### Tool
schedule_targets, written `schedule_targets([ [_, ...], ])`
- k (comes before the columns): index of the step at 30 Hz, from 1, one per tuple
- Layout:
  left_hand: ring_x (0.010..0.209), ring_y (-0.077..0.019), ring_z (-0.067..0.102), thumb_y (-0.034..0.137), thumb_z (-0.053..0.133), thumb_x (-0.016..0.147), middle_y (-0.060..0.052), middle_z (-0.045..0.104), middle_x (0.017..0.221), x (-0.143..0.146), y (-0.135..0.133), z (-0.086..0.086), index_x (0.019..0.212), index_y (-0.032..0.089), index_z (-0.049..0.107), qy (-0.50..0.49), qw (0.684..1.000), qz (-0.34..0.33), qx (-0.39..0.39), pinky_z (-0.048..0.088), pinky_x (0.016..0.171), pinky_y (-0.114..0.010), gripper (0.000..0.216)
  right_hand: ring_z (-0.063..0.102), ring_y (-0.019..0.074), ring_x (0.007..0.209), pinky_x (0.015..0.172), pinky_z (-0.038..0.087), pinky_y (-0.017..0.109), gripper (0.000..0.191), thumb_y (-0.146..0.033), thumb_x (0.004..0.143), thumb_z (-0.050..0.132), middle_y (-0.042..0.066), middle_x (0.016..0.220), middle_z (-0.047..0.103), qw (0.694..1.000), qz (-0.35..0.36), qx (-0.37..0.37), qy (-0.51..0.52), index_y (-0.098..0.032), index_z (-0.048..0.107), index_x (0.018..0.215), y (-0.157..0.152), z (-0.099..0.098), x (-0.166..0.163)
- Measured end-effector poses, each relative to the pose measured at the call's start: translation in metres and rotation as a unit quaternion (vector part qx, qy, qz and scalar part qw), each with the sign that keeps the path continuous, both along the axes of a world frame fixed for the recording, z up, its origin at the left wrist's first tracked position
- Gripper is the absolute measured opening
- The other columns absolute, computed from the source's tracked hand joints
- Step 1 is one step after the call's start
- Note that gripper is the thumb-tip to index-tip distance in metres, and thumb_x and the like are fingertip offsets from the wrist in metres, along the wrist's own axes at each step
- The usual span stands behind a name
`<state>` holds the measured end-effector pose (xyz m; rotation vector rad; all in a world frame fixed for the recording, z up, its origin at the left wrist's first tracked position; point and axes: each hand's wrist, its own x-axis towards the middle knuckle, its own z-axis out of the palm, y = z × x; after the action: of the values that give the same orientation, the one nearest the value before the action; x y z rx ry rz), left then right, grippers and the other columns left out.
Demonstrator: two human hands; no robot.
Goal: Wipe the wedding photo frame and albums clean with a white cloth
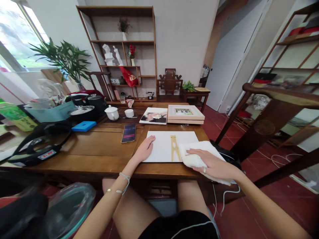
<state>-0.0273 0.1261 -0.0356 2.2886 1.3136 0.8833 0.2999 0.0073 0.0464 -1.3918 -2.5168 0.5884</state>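
Observation:
A white flat board [163, 146] lies on the wooden table [99, 146] in front of me, with a pale wooden stand piece [175, 147] attached to its middle right. My left hand [146, 148] rests flat on the board's left edge, fingers stretched out. My right hand [211, 162] lies flat, fingers spread, on a folded white cloth [199, 152] that covers the board's right edge and the table corner.
A phone [129, 132], a printed photo [154, 116] and a framed picture [185, 114] lie beyond the board. Tea ware [112, 113], pots, a blue box [83, 126] and a black headset [37, 147] crowd the left. A wooden chair [271, 116] stands at right.

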Motion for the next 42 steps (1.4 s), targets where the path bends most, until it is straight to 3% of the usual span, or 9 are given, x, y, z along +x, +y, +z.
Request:
schedule_targets([
  [8,0.136,-0.0220,0.037,0.026,0.036,0.089,-0.011,0.048,0.141,-0.003,-0.001,0.002,0.126,0.015,0.053,-0.003,1.000,-0.010,-0.006,0.024,0.115,-0.046,0.043,0.031,0.0326,0.135,0.110,0.025,0.049,0.071,-0.066,0.085,0.040,0.011,0.146,0.039,0.991,-0.113,0.009,0.064,-0.018,0.043,0.137,0.098,-0.009,-0.019],
  [11,0.136,-0.0216,0.037,0.027,0.035,0.089,-0.011,0.048,0.141,-0.003,0.000,0.001,0.126,0.015,0.053,-0.007,1.000,-0.006,-0.002,0.024,0.115,-0.045,0.043,0.030,0.0317,0.135,0.111,0.023,0.048,0.070,-0.064,0.086,0.039,0.011,0.146,0.038,0.993,-0.105,0.037,0.048,-0.018,0.042,0.138,0.114,-0.019,-0.020],
  [16,0.135,-0.0212,0.037,0.026,0.037,0.088,-0.010,0.050,0.139,-0.002,0.002,-0.002,0.125,0.017,0.053,-0.022,1.000,-0.011,0.003,0.025,0.115,-0.045,0.042,0.033,0.0305,0.134,0.112,0.021,0.047,0.071,-0.064,0.083,0.045,0.006,0.146,0.040,0.997,-0.042,0.066,0.009,-0.023,0.040,0.141,0.077,-0.029,-0.011],
  [20,0.135,-0.0217,0.038,0.026,0.036,0.088,-0.011,0.049,0.139,-0.001,0.000,0.001,0.124,0.015,0.054,-0.016,1.000,-0.005,0.000,0.026,0.115,-0.045,0.042,0.034,0.0298,0.134,0.112,0.024,0.045,0.073,-0.065,0.084,0.043,0.007,0.144,0.041,0.998,-0.004,0.060,-0.018,-0.020,0.040,0.142,0.019,-0.012,-0.013],
  [23,0.135,-0.0223,0.038,0.025,0.035,0.088,-0.012,0.050,0.139,-0.001,-0.001,0.003,0.124,0.014,0.054,-0.009,1.000,-0.005,-0.001,0.026,0.115,-0.045,0.042,0.038,0.0298,0.132,0.111,0.028,0.044,0.070,-0.064,0.086,0.040,0.009,0.143,0.043,0.998,0.001,0.049,-0.038,-0.017,0.046,0.138,0.001,0.003,-0.020],
  [29,0.135,-0.0217,0.038,0.025,0.037,0.088,-0.009,0.049,0.140,-0.003,0.000,0.001,0.125,0.017,0.053,-0.008,1.000,-0.010,-0.003,0.025,0.115,-0.046,0.042,0.033,0.0311,0.134,0.112,0.023,0.046,0.074,-0.068,0.085,0.039,0.009,0.146,0.039,0.998,-0.058,0.031,0.014,-0.020,0.040,0.141,0.055,-0.001,-0.033],
  [35,0.136,-0.0217,0.037,0.026,0.037,0.088,-0.010,0.049,0.140,-0.004,0.001,0.002,0.125,0.017,0.053,-0.012,1.000,-0.010,-0.008,0.025,0.115,-0.046,0.042,0.025,0.0326,0.138,0.113,0.012,0.054,0.070,-0.069,0.087,0.030,0.007,0.146,0.039,0.995,-0.061,0.018,0.076,-0.025,0.040,0.140,0.111,-0.008,-0.050],
  [39,0.136,-0.0220,0.037,0.026,0.035,0.088,-0.011,0.049,0.140,-0.002,-0.001,0.003,0.125,0.014,0.053,-0.009,1.000,-0.007,-0.008,0.025,0.115,-0.045,0.043,0.018,0.0307,0.140,0.114,0.004,0.052,0.069,-0.067,0.089,0.029,0.009,0.150,0.031,0.995,-0.064,0.027,0.064,-0.021,0.043,0.138,0.115,-0.022,-0.056],
  [42,0.135,-0.0216,0.037,0.026,0.035,0.088,-0.011,0.049,0.139,-0.001,-0.002,0.004,0.124,0.015,0.054,-0.013,1.000,-0.003,-0.004,0.026,0.115,-0.045,0.042,0.016,0.0286,0.141,0.115,0.005,0.052,0.066,-0.063,0.091,0.029,0.008,0.152,0.027,0.997,-0.052,0.037,0.053,-0.023,0.037,0.142,0.092,-0.035,-0.053],
])
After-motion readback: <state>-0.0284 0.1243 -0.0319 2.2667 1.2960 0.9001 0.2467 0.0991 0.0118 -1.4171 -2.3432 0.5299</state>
